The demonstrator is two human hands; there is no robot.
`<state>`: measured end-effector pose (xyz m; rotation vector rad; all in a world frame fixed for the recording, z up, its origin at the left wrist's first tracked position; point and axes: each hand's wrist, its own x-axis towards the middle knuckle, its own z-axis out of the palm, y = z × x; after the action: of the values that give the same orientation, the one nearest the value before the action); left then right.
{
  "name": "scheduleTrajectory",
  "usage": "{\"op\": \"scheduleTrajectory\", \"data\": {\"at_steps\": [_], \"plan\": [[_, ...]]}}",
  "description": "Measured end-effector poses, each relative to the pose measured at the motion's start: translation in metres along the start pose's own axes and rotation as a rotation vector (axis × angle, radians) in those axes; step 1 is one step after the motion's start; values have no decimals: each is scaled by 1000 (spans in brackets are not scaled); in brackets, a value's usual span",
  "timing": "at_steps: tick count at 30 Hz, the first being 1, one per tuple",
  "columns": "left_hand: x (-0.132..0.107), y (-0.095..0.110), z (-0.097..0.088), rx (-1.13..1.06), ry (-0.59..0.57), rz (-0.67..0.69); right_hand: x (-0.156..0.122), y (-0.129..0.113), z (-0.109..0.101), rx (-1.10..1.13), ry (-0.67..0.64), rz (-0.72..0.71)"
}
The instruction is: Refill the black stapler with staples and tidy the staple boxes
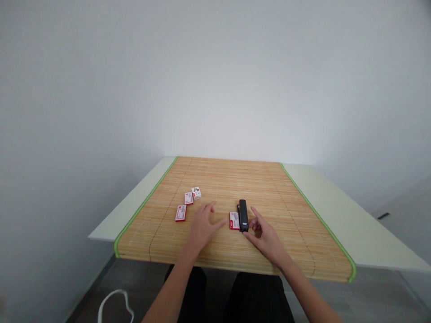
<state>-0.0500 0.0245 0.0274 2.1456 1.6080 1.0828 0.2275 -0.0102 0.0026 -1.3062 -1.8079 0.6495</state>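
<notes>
A black stapler (243, 215) lies lengthwise on the bamboo mat, pointing away from me. Right against its left side is a small red-and-white box (234, 220). My right hand (266, 238) is at the stapler's right, the thumb tip by its near end and the index finger stretched out beside it; the other fingers are curled. Whether the thumb touches the stapler is hard to tell. Over the mat to the left, my left hand (203, 226) is open and empty, its thumb spread towards the small box without reaching it.
Two more red-and-white boxes (181, 213) and a white box with a dark picture (196, 193) sit at the left. The bamboo mat (232, 177) with green edging covers the middle of a white table (323, 197). A wall stands behind. A white cable (116, 292) hangs lower left.
</notes>
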Motion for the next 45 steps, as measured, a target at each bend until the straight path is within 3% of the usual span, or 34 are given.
{"op": "scheduleTrajectory", "data": {"at_steps": [2,4,8,13,18,21,27,32,38,45], "plan": [[-7,-25,-24,119,136,-89,0,0,0,-5,2,3],[-13,-56,-49,239,192,-161,0,1,1,-14,5,5],[-24,-107,-79,297,42,-202,0,2,1,-16,5,5],[-28,-124,-85,298,-76,-152,0,2,1,-20,8,-7],[-20,-114,-85,344,-68,-158,0,0,1,-20,14,-10],[-18,-95,-77,305,-40,-159,0,-1,1,-29,14,-22],[-9,-19,-32,1,-35,-59,-1,2,2,-50,20,-34],[10,31,0,-211,-155,82,-1,5,3,-44,8,-38],[11,34,12,-257,-253,150,0,8,5,-44,16,-45],[8,26,19,-243,-264,71,0,4,3,-63,-12,-71]]}}
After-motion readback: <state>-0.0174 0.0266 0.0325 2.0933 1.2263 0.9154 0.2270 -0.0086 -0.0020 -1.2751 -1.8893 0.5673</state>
